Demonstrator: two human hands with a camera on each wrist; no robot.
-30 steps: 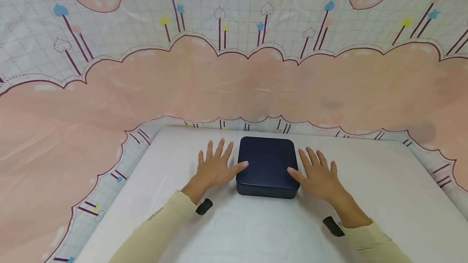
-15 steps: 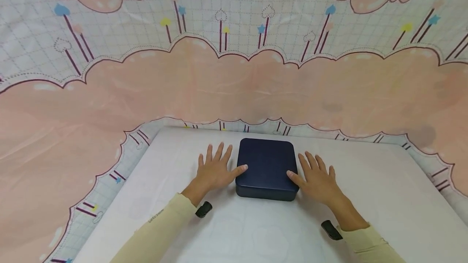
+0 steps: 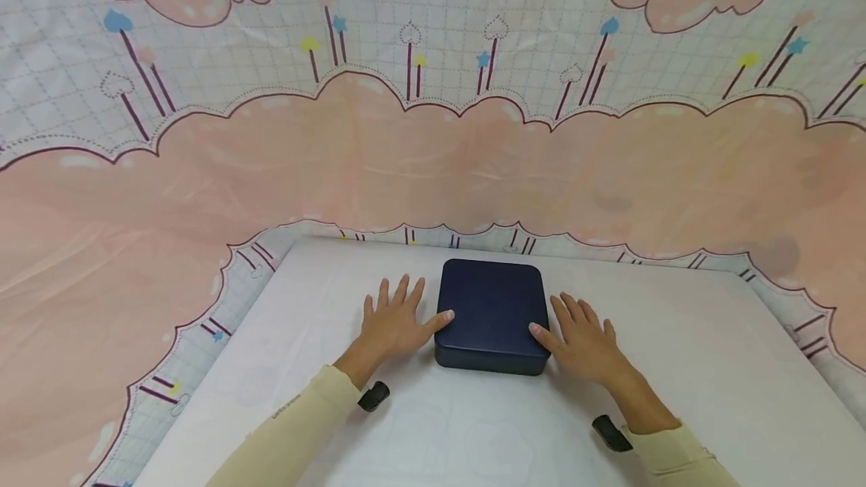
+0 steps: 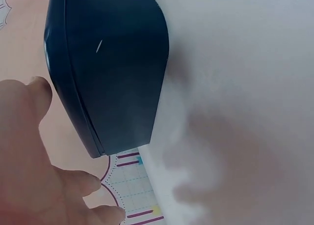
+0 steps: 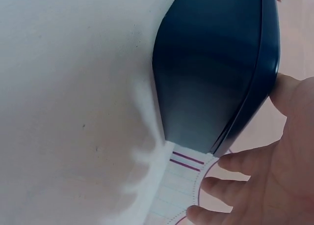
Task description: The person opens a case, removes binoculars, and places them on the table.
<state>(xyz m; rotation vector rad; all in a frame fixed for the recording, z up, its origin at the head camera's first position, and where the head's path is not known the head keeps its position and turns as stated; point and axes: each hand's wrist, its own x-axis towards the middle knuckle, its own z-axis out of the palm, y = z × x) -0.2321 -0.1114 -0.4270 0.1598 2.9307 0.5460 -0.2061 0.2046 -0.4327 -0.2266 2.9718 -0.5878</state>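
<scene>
A dark blue box (image 3: 492,307) with rounded corners lies on the white table between the two hands. In the left wrist view the box (image 4: 113,68) shows a thin lid seam and a small pale scratch. My left hand (image 3: 392,329) hovers at its left side, fingers straight and spread. The left thumb (image 4: 40,97) stands just apart from the lid. At the opposite side is my right hand (image 3: 587,348), its fingers straight and slightly parted. In the right wrist view the right thumb (image 5: 284,95) meets the lid's edge, though contact is hard to judge. Neither hand grips anything.
The white table (image 3: 379,449) stretches around the box. Behind it hangs a printed cloth (image 3: 433,164) with pink clouds, which also runs along the table's sides. A black wrist device sits under the left wrist (image 3: 374,396) and another under the right wrist (image 3: 612,433).
Both hands have drawn back slightly toward the person relative to the box, still with straight fingers. The whole head view has shifted a little; the box looks unmoved on the table.
</scene>
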